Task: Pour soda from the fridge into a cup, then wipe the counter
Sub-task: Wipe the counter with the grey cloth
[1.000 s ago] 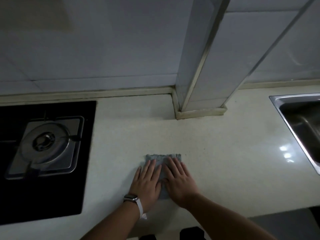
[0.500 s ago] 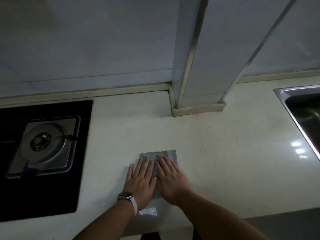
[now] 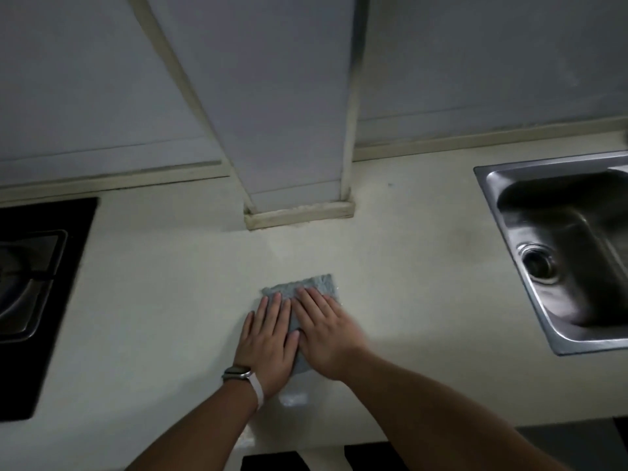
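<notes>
A grey-blue cloth (image 3: 307, 287) lies flat on the pale counter (image 3: 163, 300), below a tiled wall column. My left hand (image 3: 266, 341), with a watch on the wrist, presses flat on the cloth's left part. My right hand (image 3: 324, 334) lies beside it, thumbs touching, flat on the cloth's right part. All fingers are stretched out and point away from me. Only the cloth's far edge and a strip between the hands show. No cup or soda is in view.
A steel sink (image 3: 564, 253) with a drain is set into the counter at the right. A black gas hob (image 3: 30, 287) lies at the left edge. The column's base (image 3: 299, 215) juts onto the counter behind the cloth. The counter's front edge (image 3: 306, 448) runs just below my wrists.
Both hands and the cloth have slid to the right along the counter, away from the hob and nearer the sink. The view has followed, so more of the sink shows.
</notes>
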A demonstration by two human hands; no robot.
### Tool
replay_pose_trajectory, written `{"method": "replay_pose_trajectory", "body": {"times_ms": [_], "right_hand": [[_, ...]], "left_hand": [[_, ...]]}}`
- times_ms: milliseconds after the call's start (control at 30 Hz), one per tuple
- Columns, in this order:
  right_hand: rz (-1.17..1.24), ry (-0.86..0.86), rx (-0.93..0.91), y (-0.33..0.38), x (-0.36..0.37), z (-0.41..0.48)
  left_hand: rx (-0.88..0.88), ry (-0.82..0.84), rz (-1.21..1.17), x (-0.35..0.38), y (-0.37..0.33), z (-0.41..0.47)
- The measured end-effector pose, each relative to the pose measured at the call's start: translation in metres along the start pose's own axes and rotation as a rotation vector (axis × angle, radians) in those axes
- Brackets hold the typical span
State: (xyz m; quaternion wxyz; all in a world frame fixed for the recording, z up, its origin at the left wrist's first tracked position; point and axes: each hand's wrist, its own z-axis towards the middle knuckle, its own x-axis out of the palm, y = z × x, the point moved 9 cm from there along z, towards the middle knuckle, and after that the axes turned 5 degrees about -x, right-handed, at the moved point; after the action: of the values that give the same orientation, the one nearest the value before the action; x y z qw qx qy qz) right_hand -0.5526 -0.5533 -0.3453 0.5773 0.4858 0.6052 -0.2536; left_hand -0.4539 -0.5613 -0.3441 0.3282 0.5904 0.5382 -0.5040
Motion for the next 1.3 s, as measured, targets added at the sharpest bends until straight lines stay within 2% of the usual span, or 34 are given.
{"method": "replay_pose_trajectory", "body": {"times_ms": [333,600,900,1300], "right_hand": [[0.002,-0.023,0.129,-0.119,-0.015,-0.095],[-0.009,-0.067,0.214,-0.194,-0.024,-0.14],[-0.037,-0.091,0.255,-0.236,-0.033,-0.135],[-0.042,-0.088,0.25,-0.262,-0.047,-0.092]], "left_hand": [[0.113,0.069,0.004,0.015,-0.154,0.017],[0.204,0.056,0.049,0.03,-0.236,0.041],[0.244,0.01,0.042,0.029,-0.263,0.074],[0.247,-0.037,0.047,0.019,-0.256,0.125]]}}
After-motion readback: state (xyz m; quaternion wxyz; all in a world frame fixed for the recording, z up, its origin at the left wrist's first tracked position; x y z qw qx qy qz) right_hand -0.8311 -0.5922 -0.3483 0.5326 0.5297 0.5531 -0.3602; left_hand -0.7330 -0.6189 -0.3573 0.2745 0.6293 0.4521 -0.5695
